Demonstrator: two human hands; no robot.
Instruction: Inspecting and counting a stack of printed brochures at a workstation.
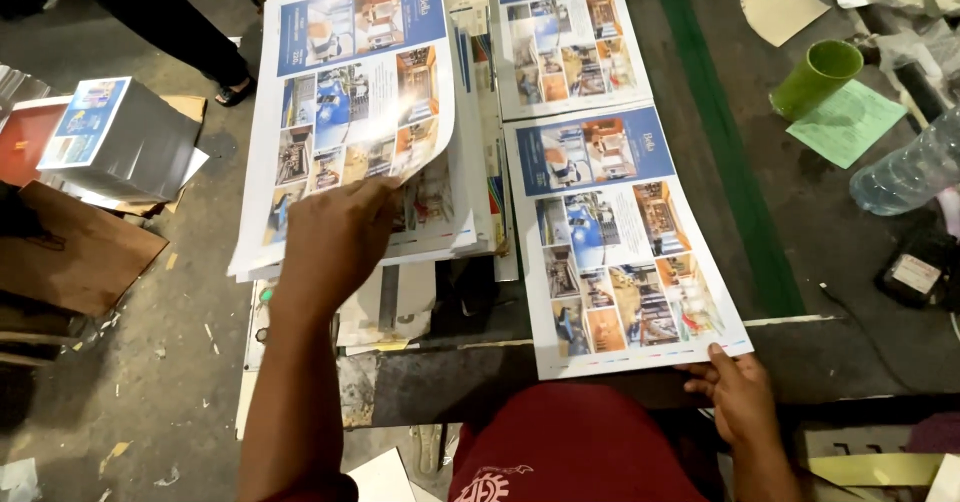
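Observation:
My left hand (335, 242) pinches the lower right corner of a glossy printed sheet (345, 102) with blue header and photo panels, curling it up off a thick stack of like sheets (470, 217). My right hand (738, 394) grips the near right corner of a second long printed sheet (610, 222) that lies flat on the dark work table (800, 342), to the right of the stack. Both sheets show the same kind of picture layout.
A green cup (818, 74), a green paper slip (848, 120) and a clear plastic bottle (908, 172) sit on the table's right side. A bundle of cut prints (110, 142) rests on the floor at left. Another person's leg (170, 22) stands at top left.

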